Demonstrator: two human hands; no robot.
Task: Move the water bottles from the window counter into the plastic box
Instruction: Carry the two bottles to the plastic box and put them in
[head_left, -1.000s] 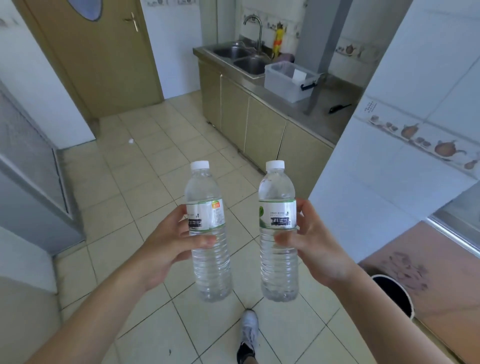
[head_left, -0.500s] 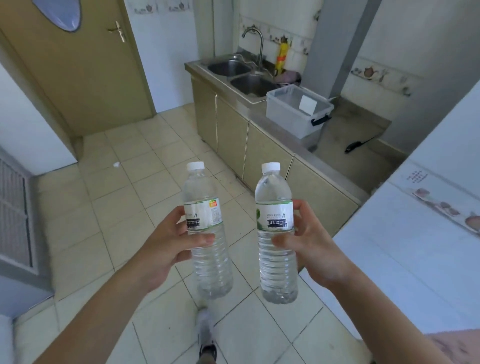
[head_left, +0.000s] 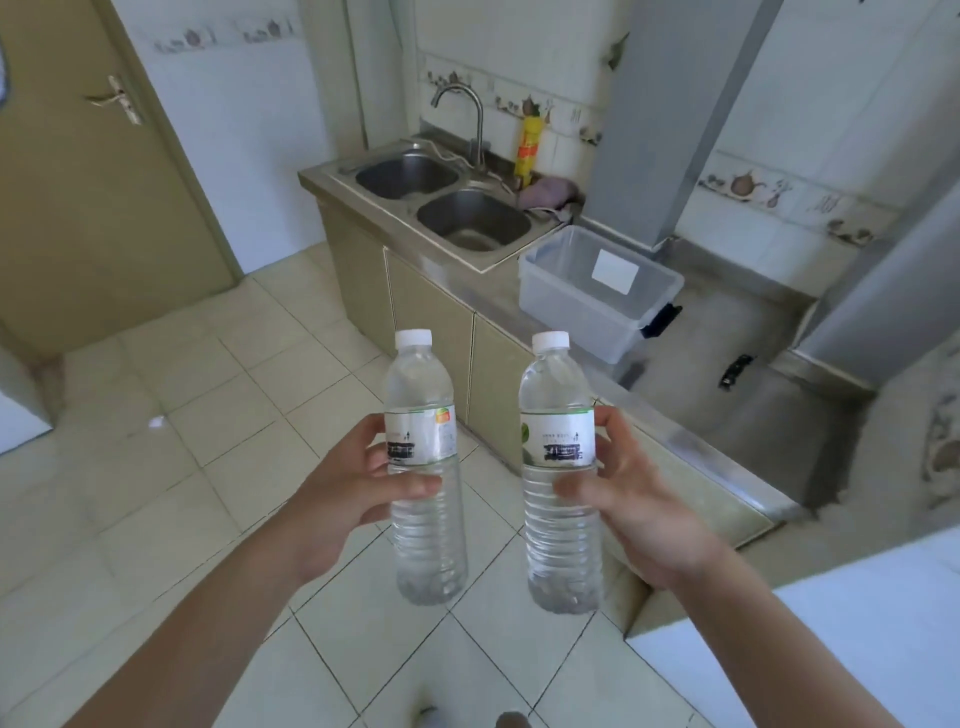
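I hold two clear water bottles with white caps upright over the tiled floor. My left hand (head_left: 345, 491) grips the left water bottle (head_left: 422, 410) around its label. My right hand (head_left: 631, 499) grips the right water bottle (head_left: 556, 415) the same way. The clear plastic box (head_left: 582, 304), open-topped with a white sticker inside and a black latch, stands on the steel counter beyond the bottles, beside the sink. It looks to hold nothing.
A double steel sink (head_left: 441, 202) with a tap, a yellow bottle (head_left: 529, 148) and a pink cloth (head_left: 548, 192) sits behind the box. A small black object (head_left: 735, 370) lies on the counter (head_left: 727, 415). A grey pillar (head_left: 670, 119) rises behind the box. A brown door (head_left: 78, 182) stands left.
The view has swung right and moved closer to the counter; the box and sink now appear larger and nearer. Both hands still hold the bottles upright in the same grip.
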